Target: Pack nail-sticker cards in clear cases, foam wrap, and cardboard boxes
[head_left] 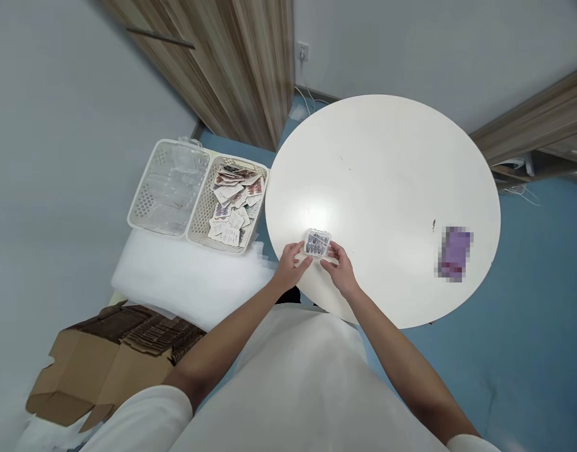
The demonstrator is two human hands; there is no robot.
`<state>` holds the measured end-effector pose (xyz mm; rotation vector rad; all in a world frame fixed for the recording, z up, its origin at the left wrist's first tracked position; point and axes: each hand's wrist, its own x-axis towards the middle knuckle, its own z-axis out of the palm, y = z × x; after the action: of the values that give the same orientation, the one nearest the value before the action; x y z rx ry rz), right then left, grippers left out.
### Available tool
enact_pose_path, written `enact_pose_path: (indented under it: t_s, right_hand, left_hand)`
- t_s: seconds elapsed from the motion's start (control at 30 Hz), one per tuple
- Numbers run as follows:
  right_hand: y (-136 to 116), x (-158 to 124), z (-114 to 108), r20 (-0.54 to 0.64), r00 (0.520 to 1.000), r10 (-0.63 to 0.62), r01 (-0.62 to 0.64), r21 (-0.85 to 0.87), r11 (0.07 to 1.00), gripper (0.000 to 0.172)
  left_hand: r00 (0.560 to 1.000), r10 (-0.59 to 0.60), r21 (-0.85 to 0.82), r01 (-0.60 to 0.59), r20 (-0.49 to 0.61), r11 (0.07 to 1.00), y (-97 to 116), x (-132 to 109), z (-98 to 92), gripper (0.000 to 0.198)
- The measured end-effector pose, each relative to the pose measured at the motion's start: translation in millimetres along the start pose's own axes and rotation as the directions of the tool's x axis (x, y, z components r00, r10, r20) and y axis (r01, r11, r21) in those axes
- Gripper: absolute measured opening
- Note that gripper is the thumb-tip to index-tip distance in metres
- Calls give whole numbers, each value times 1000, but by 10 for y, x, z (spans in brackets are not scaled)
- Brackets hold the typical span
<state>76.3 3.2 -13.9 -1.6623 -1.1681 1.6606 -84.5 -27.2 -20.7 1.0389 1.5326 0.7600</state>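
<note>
A small transparent plastic box (pixel 317 242) lies near the front edge of the white round table. Inside it, several dark, glossy nail-shaped pieces show, probably press-on nails. My left hand (pixel 291 267) grips the box's left side, fingers along the edge and thumb at the near corner. On the opposite side, my right hand (pixel 339 267) holds the right edge in the same way, with its thumb close to the near corner. The box appears flat and level between both hands.
The white round table (pixel 387 169) bears a blurred purple object (pixel 454 253) at right. To the left, a white basket (pixel 190 232) has two compartments, with transparent plastic boxes (pixel 172 185) and printed cards (pixel 234 204). White sheeting (pixel 184 270) and folded cardboard boxes (pixel 90 364) lie nearer.
</note>
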Motion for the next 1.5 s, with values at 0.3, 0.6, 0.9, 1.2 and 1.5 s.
enact_pose_path:
  t_s: [0.3, 0.6, 0.9, 1.2, 1.5]
  right_hand:
    - [-131, 570, 524, 24, 999, 41, -40, -39, 998, 67]
    - [-164, 826, 705, 12, 1000, -24, 25, -116, 993, 70]
    - [-48, 875, 650, 101, 990, -99, 116, -184, 976, 89]
    - [-45, 579, 536, 265, 955, -131, 171, -135, 976, 102]
    - [169, -149, 0, 418, 908, 24, 28, -118, 993, 91]
  left_hand:
    - [992, -107, -21, 106, -68, 994, -53, 486, -439, 56]
    - [988, -127, -82, 119, -90, 989, -60, 745, -545, 59]
    - [989, -112, -173, 94, -95, 980, -83, 724, -509, 66]
    - [977, -119, -214, 79, -176, 974, -134, 435, -345, 82]
    - [967, -192, -136, 170, -165, 976, -246, -520, 76, 85]
